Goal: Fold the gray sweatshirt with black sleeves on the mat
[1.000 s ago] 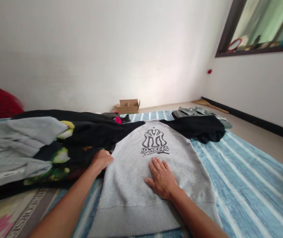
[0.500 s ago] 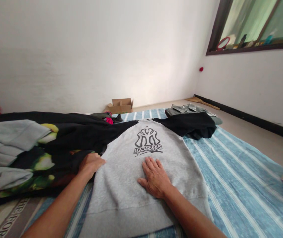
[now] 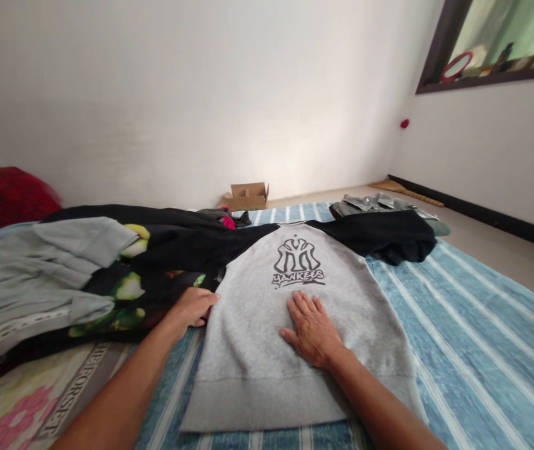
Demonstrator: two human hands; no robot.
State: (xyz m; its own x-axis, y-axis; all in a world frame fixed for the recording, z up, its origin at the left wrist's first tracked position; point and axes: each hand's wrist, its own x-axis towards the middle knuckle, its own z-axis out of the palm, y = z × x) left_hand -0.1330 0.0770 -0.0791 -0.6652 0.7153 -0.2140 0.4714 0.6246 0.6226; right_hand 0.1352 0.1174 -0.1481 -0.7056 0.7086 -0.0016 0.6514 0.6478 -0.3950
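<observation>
A grey sweatshirt (image 3: 248, 331) with black sleeves and a dark "YANKEES" print lies face up and spread out, its hem toward me. My right hand (image 3: 313, 331) rests flat on its front just below the print, fingers stretched out. At the sweatshirt's left side edge, my left hand (image 3: 194, 309) has its fingers closed on the fabric below the armpit; part of the fingers is hidden. The left black sleeve runs into a black garment with a fruit-like print (image 3: 126, 300), so their border is hard to make out.
Beneath is a blue striped bedsheet (image 3: 473, 325). Grey clothing (image 3: 37, 269) lies at left, near a red bundle (image 3: 7, 194) and a floral cloth (image 3: 18, 412). Folded grey-green clothing (image 3: 365, 205) sits at the far right, and a cardboard box (image 3: 248, 199) stands by the wall.
The view has turned left, so everything sits farther right and more of the red bundle and hem shows. Both hands stay at about the same places on the sweatshirt.
</observation>
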